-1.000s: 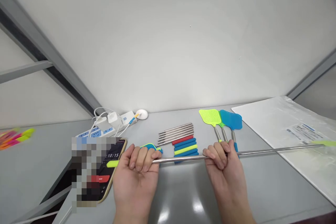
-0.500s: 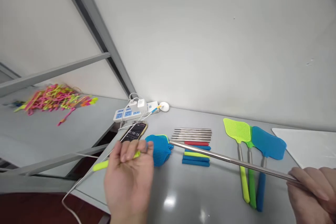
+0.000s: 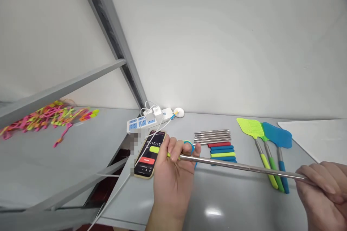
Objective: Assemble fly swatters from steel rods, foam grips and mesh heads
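My left hand (image 3: 175, 180), palm up, has its fingers curled round a yellow-green handle grip (image 3: 154, 149). My right hand (image 3: 322, 187) is wrapped round a thin metal rod (image 3: 233, 165) that slants across the view. The rod's left end meets the grip at my left fingers; whether it sits inside cannot be made out. Behind those fingers, the blue swatter heads (image 3: 193, 147) are mostly hidden. A row of metal rods (image 3: 213, 135) lies above several coloured grips (image 3: 222, 148). Three assembled flyswatters lie at right: yellow-green (image 3: 249, 127), green (image 3: 265, 138) and blue (image 3: 278, 135).
A phone (image 3: 146, 158) showing a timer lies left of my left hand. Behind it are a power strip (image 3: 132, 126) with cables and a white round object (image 3: 179, 112). Grey frame bars (image 3: 89, 79) cross the left side, before a colourful pile (image 3: 46, 119). A white sheet (image 3: 314, 137) lies right.
My left hand has moved right with the yellow-green grip, which now lines up with and meets the rod's left end. My right hand still holds the rod. The view has shifted somewhat left.
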A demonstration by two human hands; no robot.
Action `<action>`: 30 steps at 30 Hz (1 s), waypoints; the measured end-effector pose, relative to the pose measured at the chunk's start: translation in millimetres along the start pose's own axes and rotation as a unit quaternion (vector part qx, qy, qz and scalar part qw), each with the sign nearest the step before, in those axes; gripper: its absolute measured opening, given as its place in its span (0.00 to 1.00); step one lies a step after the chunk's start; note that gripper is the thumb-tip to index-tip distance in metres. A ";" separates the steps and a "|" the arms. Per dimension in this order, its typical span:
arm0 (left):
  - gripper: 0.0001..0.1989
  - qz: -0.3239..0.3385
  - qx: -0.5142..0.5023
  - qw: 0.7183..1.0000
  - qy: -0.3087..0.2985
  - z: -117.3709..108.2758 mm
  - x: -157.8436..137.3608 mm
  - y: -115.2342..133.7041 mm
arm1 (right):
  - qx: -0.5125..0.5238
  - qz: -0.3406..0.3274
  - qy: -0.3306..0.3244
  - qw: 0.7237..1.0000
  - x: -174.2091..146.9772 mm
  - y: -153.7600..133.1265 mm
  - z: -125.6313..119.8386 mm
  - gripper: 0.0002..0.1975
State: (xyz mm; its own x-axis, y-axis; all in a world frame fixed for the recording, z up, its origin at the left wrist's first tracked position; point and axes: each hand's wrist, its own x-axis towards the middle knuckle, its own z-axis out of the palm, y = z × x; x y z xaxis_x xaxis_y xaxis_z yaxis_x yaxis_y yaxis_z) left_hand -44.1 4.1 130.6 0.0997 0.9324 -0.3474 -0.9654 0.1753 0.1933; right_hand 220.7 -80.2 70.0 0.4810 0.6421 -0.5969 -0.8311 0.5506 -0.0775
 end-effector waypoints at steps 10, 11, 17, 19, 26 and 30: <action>0.19 -0.008 0.084 0.993 -0.087 -7.2 14.5 -38.0 | -0.192 -0.151 -0.197 0.949 -27.9 57.2 34.3 0.22; 0.19 0.005 0.085 0.992 -0.088 -7.4 14.3 -44.1 | -0.191 -0.147 -0.184 0.953 -28.4 62.4 37.4 0.22; 0.21 -0.036 0.087 0.990 -0.103 -14.2 7.5 -100.3 | -0.223 -0.087 -0.149 0.960 -33.4 85.6 52.0 0.21; 0.21 -0.034 0.083 0.988 -0.124 -15.8 5.4 -116.6 | -0.242 -0.064 -0.169 0.953 -32.5 86.5 55.5 0.20; 0.19 0.026 0.126 0.986 -0.108 -7.5 5.1 -125.9 | -0.289 -0.036 -0.285 0.913 -15.7 90.8 48.4 0.19; 0.15 -0.007 0.112 0.991 -0.068 -3.2 16.1 -98.8 | -0.345 0.016 -0.295 0.891 1.1 83.2 39.0 0.16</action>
State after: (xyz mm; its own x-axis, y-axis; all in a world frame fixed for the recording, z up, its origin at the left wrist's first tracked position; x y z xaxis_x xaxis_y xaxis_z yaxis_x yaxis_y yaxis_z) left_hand 52.2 0.7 103.1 0.1581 0.9608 -0.2278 -0.8871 0.2395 0.3946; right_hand 163.0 -12.9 94.1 0.3476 0.9324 -0.0992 -0.7231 0.1993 -0.6613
